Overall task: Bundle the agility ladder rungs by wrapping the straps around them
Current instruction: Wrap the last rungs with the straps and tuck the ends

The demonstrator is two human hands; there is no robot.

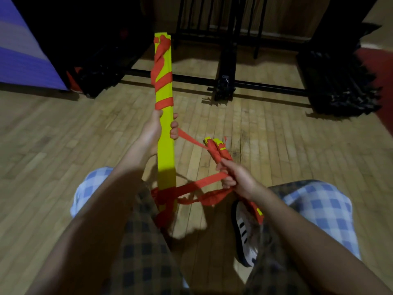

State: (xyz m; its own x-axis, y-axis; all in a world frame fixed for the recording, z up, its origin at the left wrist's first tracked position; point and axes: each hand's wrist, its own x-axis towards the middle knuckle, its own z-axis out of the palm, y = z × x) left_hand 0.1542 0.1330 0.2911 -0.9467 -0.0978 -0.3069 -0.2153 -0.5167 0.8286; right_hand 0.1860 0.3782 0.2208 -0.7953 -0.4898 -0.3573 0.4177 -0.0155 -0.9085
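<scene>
A stack of yellow ladder rungs (pixel 164 150) stands nearly upright between my knees, with orange strap (pixel 162 81) wound in several turns round its upper part and more strap bunched near its lower end. My left hand (pixel 158 128) grips the stack at mid-height, fingers curled round its right edge. My right hand (pixel 236 177) grips a bunch of loose orange strap (pixel 204 186) together with a second small strap-wrapped yellow piece (pixel 217 151), to the right of the stack. One strap runs from my left fingers to that piece.
Wooden plank floor (pixel 63 145) all around. A black metal rack (pixel 225 81) on a floor bar stands behind the rungs. Dark stacked gear (pixel 340 86) lies at the right, a purple mat (pixel 23 45) at the far left. A black-and-white shoe (pixel 244 231) is under my right arm.
</scene>
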